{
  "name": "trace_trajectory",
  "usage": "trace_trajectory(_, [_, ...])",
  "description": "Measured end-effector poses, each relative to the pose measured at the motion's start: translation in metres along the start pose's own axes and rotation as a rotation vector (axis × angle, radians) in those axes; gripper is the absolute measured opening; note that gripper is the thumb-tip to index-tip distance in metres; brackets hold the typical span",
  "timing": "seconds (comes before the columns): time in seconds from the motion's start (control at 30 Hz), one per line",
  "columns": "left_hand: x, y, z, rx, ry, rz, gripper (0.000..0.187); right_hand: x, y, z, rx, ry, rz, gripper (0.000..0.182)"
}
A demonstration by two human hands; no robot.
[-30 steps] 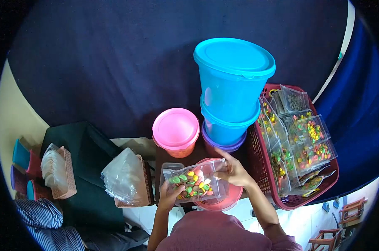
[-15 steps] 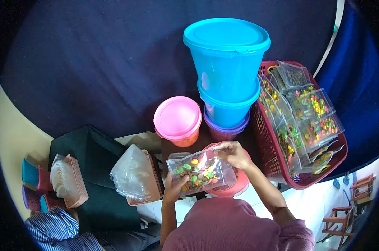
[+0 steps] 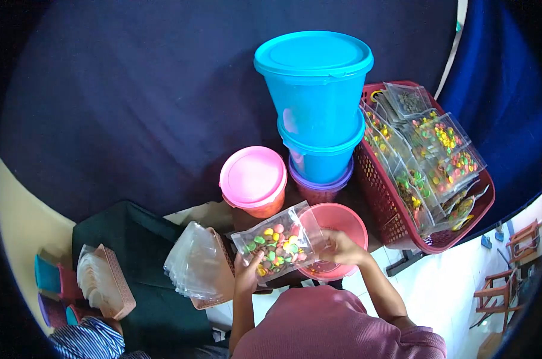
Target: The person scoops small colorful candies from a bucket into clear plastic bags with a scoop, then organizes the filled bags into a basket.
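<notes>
A clear plastic bag (image 3: 278, 246) of colourful round candies, green, yellow, pink and brown, lies tilted across the front of my body. My left hand (image 3: 247, 272) grips its lower left side, thumb on top. At its right edge, the bent fingers of my right hand (image 3: 342, 248) close on the plastic; their tips are partly hidden. Below that hand stands an open pink tub (image 3: 356, 224), its contents mostly covered by the hand and bag.
Blue lidded tubs (image 3: 315, 90) are stacked on a purple one (image 3: 321, 190), beside a pink-lidded tub (image 3: 253, 176). Filled bags crowd a dark red basket (image 3: 396, 209) at right. Flat bags (image 3: 196, 263) fill a peach basket at left. A person's striped sleeve (image 3: 88, 340) shows lower left.
My right hand has moved down from the bag's upper right corner along its right edge. The bag is tilted more, and more of the open pink tub shows.
</notes>
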State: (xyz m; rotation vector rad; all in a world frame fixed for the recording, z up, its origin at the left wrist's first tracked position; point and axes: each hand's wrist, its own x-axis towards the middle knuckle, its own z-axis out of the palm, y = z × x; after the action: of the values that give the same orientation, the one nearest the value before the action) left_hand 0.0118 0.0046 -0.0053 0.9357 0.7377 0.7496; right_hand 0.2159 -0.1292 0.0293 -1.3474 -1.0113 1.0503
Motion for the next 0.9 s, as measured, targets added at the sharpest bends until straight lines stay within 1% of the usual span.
trace_trajectory(0.07, [0.004, 0.002, -0.005, 0.019, -0.036, -0.038, 0.035, -0.005, 0.025, 0.005, 0.161, -0.049, 0.032, 0.035])
trace_trajectory(0.1, [0.002, 0.005, -0.001, 0.04, -0.03, -0.02, 0.035, -0.007, 0.033, 0.007, 0.037, 0.017, 0.019, 0.03])
trace_trajectory(0.13, [0.001, 0.009, 0.002, 0.055, -0.055, -0.031, 0.035, -0.01, 0.034, 0.011, 0.047, 0.047, 0.016, 0.03])
trace_trajectory(0.2, [0.0, 0.014, 0.006, 0.113, -0.04, -0.037, 0.035, -0.015, 0.036, 0.019, -0.055, 0.174, -0.025, 0.021])
trace_trajectory(0.23, [0.002, 0.012, 0.006, 0.12, -0.085, -0.002, 0.035, -0.018, 0.035, 0.024, -0.047, 0.205, -0.024, 0.021])
trace_trajectory(0.3, [0.008, 0.006, 0.002, 0.112, -0.126, -0.04, 0.035, -0.025, 0.029, 0.031, -0.153, 0.303, 0.03, 0.015])
trace_trajectory(0.4, [0.013, -0.005, 0.001, 0.073, -0.172, -0.087, 0.036, -0.036, 0.031, 0.037, -0.222, 0.414, 0.04, 0.013])
trace_trajectory(0.43, [0.014, -0.007, 0.003, 0.072, -0.186, -0.089, 0.035, -0.042, 0.017, 0.037, -0.304, 0.428, 0.042, 0.013])
trace_trajectory(0.47, [0.015, -0.009, 0.005, 0.071, -0.203, -0.089, 0.035, -0.045, 0.018, 0.036, -0.307, 0.449, 0.047, 0.013])
trace_trajectory(0.53, [0.016, -0.012, 0.005, 0.089, -0.242, -0.116, 0.034, -0.055, 0.021, 0.035, -0.221, 0.419, -0.009, 0.017])
trace_trajectory(0.57, [0.017, -0.014, 0.006, 0.063, -0.23, -0.16, 0.034, -0.061, 0.017, 0.034, -0.263, 0.407, -0.04, 0.022])
trace_trajectory(0.6, [0.016, -0.018, 0.007, 0.032, -0.216, -0.207, 0.035, -0.069, 0.002, 0.033, -0.243, 0.364, 0.025, 0.024])
trace_trajectory(0.63, [0.02, -0.02, 0.008, -0.014, -0.217, -0.25, 0.035, -0.074, 0.0, 0.031, -0.243, 0.37, 0.004, 0.022])
trace_trajectory(0.67, [0.019, -0.02, 0.009, -0.009, -0.239, -0.22, 0.035, -0.078, 0.0, 0.03, -0.242, 0.372, -0.021, 0.021])
trace_trajectory(0.7, [0.017, -0.018, 0.013, -0.009, -0.236, -0.196, 0.036, -0.08, 0.004, 0.029, -0.241, 0.365, 0.017, 0.019])
trace_trajectory(0.8, [0.003, -0.01, 0.023, 0.065, -0.215, -0.127, 0.038, -0.088, 0.006, 0.032, -0.178, 0.469, -0.102, 0.013])
trace_trajectory(0.87, [-0.007, -0.002, 0.038, 0.032, -0.249, -0.062, 0.04, -0.094, 0.009, 0.031, -0.31, 0.485, -0.169, 0.013])
trace_trajectory(0.9, [-0.011, 0.0, 0.045, 0.034, -0.269, -0.042, 0.04, -0.1, 0.004, 0.031, -0.276, 0.48, -0.093, 0.014])
